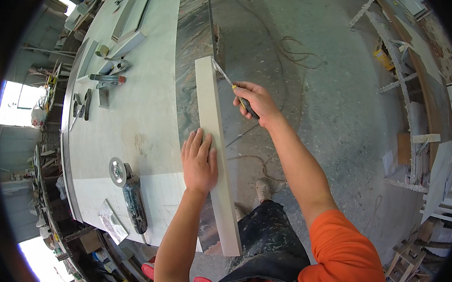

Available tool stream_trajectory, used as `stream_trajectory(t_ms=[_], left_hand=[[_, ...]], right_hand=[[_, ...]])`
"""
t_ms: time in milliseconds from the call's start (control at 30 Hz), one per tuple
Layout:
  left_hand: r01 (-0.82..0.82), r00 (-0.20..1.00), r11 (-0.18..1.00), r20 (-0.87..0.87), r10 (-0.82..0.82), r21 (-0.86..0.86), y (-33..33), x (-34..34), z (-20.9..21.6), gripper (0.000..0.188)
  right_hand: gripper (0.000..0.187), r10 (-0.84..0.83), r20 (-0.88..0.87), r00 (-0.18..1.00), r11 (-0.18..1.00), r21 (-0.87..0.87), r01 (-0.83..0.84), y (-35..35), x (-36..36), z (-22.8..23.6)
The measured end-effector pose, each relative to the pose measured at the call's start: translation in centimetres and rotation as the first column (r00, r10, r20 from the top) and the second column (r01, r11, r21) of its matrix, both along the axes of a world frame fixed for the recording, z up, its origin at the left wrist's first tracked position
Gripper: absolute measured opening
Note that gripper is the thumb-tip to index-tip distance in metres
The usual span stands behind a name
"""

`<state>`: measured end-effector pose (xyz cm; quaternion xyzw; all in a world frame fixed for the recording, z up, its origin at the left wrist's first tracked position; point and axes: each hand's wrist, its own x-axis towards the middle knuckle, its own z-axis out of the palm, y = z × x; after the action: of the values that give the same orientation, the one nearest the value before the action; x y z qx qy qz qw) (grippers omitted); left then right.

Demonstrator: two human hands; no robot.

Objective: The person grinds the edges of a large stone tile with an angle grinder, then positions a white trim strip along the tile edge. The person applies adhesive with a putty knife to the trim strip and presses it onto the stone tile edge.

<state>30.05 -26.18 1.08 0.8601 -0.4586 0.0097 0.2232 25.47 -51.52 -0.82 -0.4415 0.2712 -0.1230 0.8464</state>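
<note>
A long beige strip [223, 192] lies along the right edge of the worktable [150, 127]. Flat on top of it rests my left hand [200, 162], its fingers stretched out and holding nothing. My right hand [258, 100] is wrapped round the black-and-yellow handle of a narrow-bladed hand tool [222, 73]. The tool's pale, thin blade points up and left, its tip at the right edge of the strip's far end. Whether the tip touches the strip I cannot make out.
An angle grinder [133, 202] lies on the table left of my left arm, near a crumpled packet [113, 221]. Clamps [108, 78], a tape roll [102, 51] and pale strips [128, 45] are farther off. Cables [292, 51] trail over the floor; a rack [409, 99] stands at right.
</note>
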Motion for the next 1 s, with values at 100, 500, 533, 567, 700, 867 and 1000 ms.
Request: stream_trajectory(t_ms=[100, 500, 533, 567, 700, 867, 1000], left_hand=[[0.001, 1.000, 1.000, -0.003, -0.001, -0.005, 0.0, 0.0, 0.0, 0.039], [0.006, 1.000, 1.000, 0.011, -0.006, 0.005, 0.2, 0.1, -0.5, 0.041], [0.004, 1.000, 1.000, 0.008, -0.004, 0.006, 0.3, 0.1, -0.5, 0.041], [0.004, 1.000, 1.000, 0.008, -0.005, 0.009, 0.2, 0.1, -0.4, 0.041], [0.007, 1.000, 1.000, 0.012, -0.007, 0.014, 0.1, 0.1, -0.5, 0.041], [-0.006, 1.000, 1.000, 0.021, 0.006, 0.010, 0.1, 0.1, -0.2, 0.039], [0.001, 1.000, 1.000, 0.018, -0.001, 0.001, 0.1, 0.2, -0.2, 0.040]], right_hand=[[0.034, 0.013, -0.014, 1.000, 0.999, -0.041, -0.014, -0.1, 0.6, -0.2], [0.039, 0.091, -0.265, 0.960, 0.934, -0.312, -0.175, 0.8, -2.8, 0.4], [0.039, 0.081, -0.266, 0.961, 0.922, -0.346, -0.173, 1.1, -3.2, 0.3], [0.040, 0.067, -0.265, 0.962, 0.910, -0.379, -0.168, 1.5, -3.7, -0.1], [0.042, -0.044, -0.230, 0.972, 0.800, -0.591, -0.103, 3.0, -4.7, -3.0], [0.041, -0.082, -0.190, 0.978, 0.873, -0.487, -0.021, 3.1, -5.3, -2.7], [0.038, 0.029, -0.085, 0.996, 0.993, -0.110, -0.038, 0.9, -3.5, 0.4]])
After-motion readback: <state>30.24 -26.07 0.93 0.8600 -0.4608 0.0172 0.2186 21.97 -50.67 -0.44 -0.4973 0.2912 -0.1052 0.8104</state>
